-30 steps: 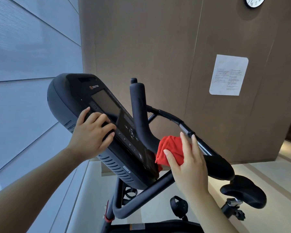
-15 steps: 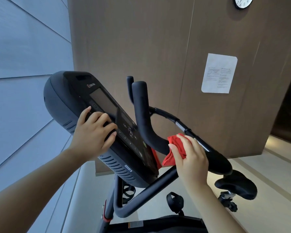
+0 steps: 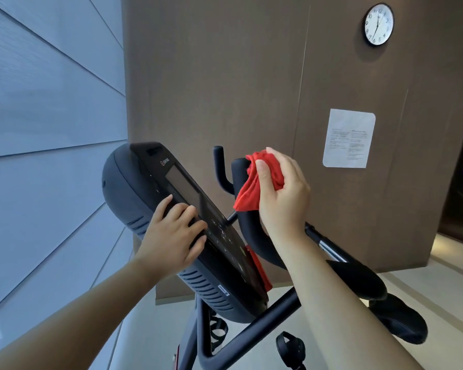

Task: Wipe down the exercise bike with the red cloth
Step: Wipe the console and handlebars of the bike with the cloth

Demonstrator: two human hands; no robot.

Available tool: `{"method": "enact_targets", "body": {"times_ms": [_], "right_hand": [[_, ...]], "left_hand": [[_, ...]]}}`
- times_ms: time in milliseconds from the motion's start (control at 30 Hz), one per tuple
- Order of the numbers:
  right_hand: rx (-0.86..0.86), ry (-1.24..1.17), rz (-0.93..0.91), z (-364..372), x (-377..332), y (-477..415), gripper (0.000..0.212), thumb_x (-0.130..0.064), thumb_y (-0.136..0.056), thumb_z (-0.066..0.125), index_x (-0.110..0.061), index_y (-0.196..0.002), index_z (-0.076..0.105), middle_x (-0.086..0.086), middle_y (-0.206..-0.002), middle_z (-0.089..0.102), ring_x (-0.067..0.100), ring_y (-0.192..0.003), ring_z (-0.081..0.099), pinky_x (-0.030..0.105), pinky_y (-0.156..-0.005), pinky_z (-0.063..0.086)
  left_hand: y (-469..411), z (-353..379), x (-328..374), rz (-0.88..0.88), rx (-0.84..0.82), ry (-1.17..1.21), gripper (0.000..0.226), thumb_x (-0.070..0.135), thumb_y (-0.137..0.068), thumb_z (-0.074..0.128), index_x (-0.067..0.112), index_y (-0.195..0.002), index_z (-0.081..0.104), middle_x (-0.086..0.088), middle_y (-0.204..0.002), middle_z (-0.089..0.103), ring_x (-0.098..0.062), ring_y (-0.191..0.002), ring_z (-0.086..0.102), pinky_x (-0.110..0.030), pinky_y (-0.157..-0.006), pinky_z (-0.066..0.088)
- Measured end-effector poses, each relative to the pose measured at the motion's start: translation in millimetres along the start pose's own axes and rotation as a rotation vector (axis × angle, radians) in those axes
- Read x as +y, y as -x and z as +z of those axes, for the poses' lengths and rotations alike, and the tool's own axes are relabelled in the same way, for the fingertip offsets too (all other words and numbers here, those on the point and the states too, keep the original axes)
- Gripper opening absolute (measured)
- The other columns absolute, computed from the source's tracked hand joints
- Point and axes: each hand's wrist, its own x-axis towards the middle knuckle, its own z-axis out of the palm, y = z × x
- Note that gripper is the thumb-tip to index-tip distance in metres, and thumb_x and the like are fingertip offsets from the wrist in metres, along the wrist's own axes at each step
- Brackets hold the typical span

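The black exercise bike fills the lower middle of the view, its console [image 3: 145, 188] tilted up to the left. My right hand [image 3: 284, 193] grips the red cloth [image 3: 251, 188] and holds it around the upright handlebar horn [image 3: 239, 166] near its top. My left hand [image 3: 177, 236] rests on the console's button panel with curled fingers, beside the dark screen [image 3: 183, 186]. The lower curve of the horn runs behind my right wrist. The saddle [image 3: 401, 319] shows at the lower right.
A brown panelled wall stands right behind the bike, with a paper notice [image 3: 348, 138] and a round clock [image 3: 379, 24]. Grey wall panels run along the left. A pedal [image 3: 290, 348] and the frame tube [image 3: 251, 327] lie below the console.
My right hand has slid the red cloth up the handlebar horn from its lower bend to near its tip. My left hand has stayed on the console.
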Motion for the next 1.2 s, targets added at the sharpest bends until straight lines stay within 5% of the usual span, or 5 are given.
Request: {"method": "enact_targets", "body": {"times_ms": [133,467,567,667,1200], "right_hand": [[-0.125,0.149,-0.089,28.2,-2.4,10.5,0.049,-0.038,-0.090,0.054,-0.014,-0.133,0.051,0.010,-0.136,0.048,0.022,-0.122,0.048,0.026,-0.092,0.044],[-0.175,0.242,0.073,17.5,20.6,44.5,0.071,-0.054,-0.087,0.041,-0.008,-0.141,0.035,0.012,-0.146,0.037,0.028,-0.135,0.033,0.041,-0.107,0.036],[-0.159,0.280,-0.005,20.7,14.0,40.0,0.063,-0.043,-0.092,0.045,-0.006,-0.142,0.033,0.013,-0.152,0.025,0.029,-0.139,0.027,0.035,-0.107,0.031],[-0.172,0.360,-0.144,24.9,10.6,36.4,0.057,-0.033,-0.095,0.049,-0.008,-0.143,0.034,0.015,-0.148,0.033,0.030,-0.133,0.037,0.031,-0.102,0.036],[-0.351,0.433,-0.037,-3.2,23.6,64.2,0.070,-0.053,-0.090,0.040,-0.001,-0.136,0.042,0.015,-0.129,0.056,0.030,-0.115,0.057,0.028,-0.090,0.037]], "left_hand": [[0.6,-2.8,-1.6,0.017,-0.014,0.022,0.033,0.042,-0.085,0.041,0.026,-0.089,0.070,0.003,-0.091,0.058,-0.022,-0.095,0.059,-0.048,-0.109,0.023],[1.4,1.6,-3.4,0.029,-0.014,0.042,0.033,0.043,-0.085,0.042,0.026,-0.091,0.069,0.003,-0.090,0.057,-0.022,-0.095,0.058,-0.047,-0.110,0.020],[1.0,2.5,-3.3,0.021,-0.012,0.041,0.032,0.043,-0.085,0.042,0.026,-0.090,0.069,0.003,-0.089,0.056,-0.022,-0.094,0.057,-0.047,-0.110,0.019],[0.5,4.0,-3.2,0.027,-0.011,0.045,0.031,0.043,-0.085,0.042,0.027,-0.089,0.068,0.004,-0.090,0.056,-0.022,-0.095,0.056,-0.047,-0.110,0.019],[1.1,6.8,-2.6,0.025,0.018,0.032,0.031,0.041,-0.086,0.042,0.025,-0.091,0.068,0.002,-0.090,0.056,-0.022,-0.095,0.056,-0.046,-0.110,0.019]]}}
